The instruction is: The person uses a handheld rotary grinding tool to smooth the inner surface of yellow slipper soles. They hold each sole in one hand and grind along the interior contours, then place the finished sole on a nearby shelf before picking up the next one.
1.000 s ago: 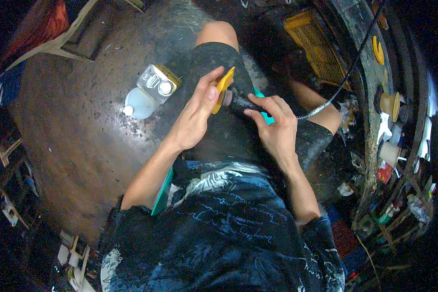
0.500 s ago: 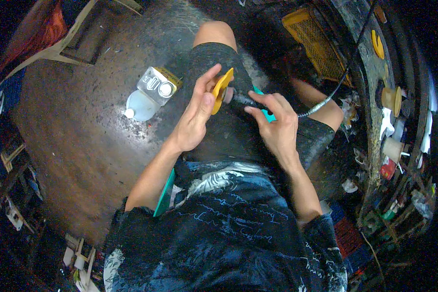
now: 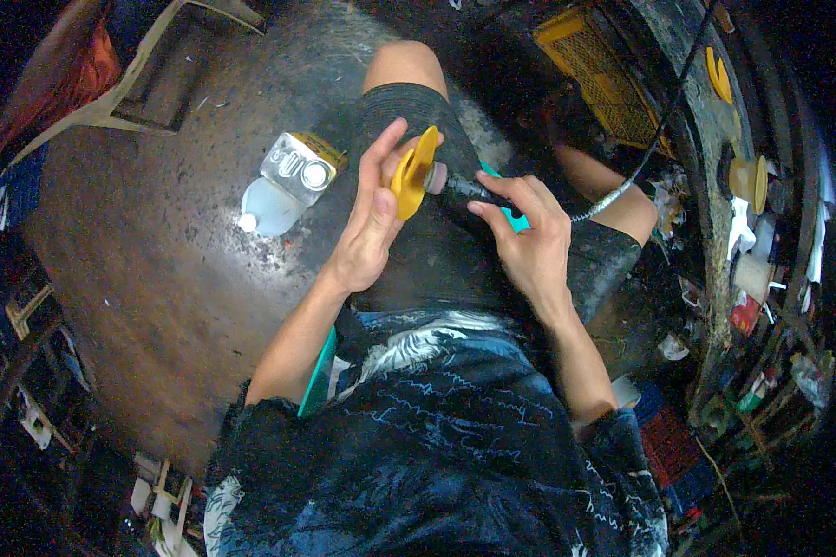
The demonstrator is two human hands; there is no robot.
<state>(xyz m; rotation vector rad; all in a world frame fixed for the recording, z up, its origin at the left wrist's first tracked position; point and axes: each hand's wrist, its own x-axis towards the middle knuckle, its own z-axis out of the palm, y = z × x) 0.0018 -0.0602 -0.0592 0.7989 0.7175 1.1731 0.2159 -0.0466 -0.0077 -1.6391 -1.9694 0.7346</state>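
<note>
My left hand (image 3: pixel 360 246) grips a flat yellow piece (image 3: pixel 407 190) with a notch in its outline, thumb on the near side and fingers behind. My right hand (image 3: pixel 537 227) is closed around a black rotary tool handpiece (image 3: pixel 476 191), pointed left. At its tip a small pinkish grinding head (image 3: pixel 438 177) meets or nearly meets the yellow piece; exact contact cannot be made out. From behind the right hand a flexible shaft (image 3: pixel 613 197) runs up to the upper right. Both hands are above my lap.
On the floor at left lie a translucent bottle (image 3: pixel 274 206) and a clear container (image 3: pixel 293 165). A yellow crate (image 3: pixel 590 79) stands at upper right. Along the right, a worn bench edge (image 3: pixel 715 251) carries another yellow piece (image 3: pixel 718 74) and a yellowish spool-like object (image 3: pixel 751 183).
The yellow piece has turned in my left hand, so its notch and more of its face show. My right hand and the handpiece stay almost in place.
</note>
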